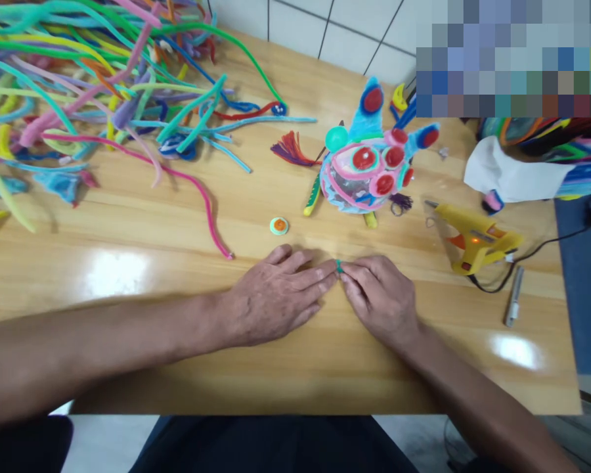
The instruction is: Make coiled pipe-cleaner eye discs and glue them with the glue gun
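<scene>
A small green piece (339, 266) lies at the tabletop's middle, between the fingertips of both hands. My right hand (381, 292) pinches it between thumb and forefinger. My left hand (280, 295) rests palm down with its fingers spread, one fingertip touching the green piece from the left. Just beyond the left hand is a small round disc (278, 226), pale green with an orange centre. Farther back stands a colourful fuzzy creature figure (357, 167) with red round spots and blue horn-like parts.
Loose fuzzy stems (93, 85) are heaped at the back left, and a pink one (207, 203) trails forward. On the right lie a yellow glue gun (477, 238) with a black cord and a grey cutter (515, 297). White cloth (515, 172) sits behind them.
</scene>
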`<action>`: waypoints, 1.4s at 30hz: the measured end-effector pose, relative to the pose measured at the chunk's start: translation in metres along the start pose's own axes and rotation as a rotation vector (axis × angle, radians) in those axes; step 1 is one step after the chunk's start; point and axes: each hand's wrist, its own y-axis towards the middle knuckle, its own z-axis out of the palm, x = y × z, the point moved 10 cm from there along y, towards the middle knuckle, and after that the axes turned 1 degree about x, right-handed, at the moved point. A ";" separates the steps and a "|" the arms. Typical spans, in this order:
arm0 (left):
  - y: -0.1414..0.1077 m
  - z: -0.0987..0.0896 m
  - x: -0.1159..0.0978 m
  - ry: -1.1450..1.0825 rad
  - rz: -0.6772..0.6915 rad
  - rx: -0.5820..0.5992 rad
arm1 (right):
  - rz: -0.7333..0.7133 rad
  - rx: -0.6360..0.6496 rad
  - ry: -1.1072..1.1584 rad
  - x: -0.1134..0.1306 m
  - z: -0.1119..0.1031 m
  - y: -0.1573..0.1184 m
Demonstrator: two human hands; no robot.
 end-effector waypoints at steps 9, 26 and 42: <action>0.004 -0.004 -0.001 0.008 -0.012 0.039 | 0.031 0.030 0.056 -0.004 -0.002 -0.001; 0.004 -0.003 -0.002 0.028 -0.001 0.025 | -0.076 0.019 -0.065 0.004 -0.004 0.002; 0.003 -0.004 -0.002 0.058 0.029 -0.042 | -0.035 -0.022 -0.009 0.006 -0.002 0.002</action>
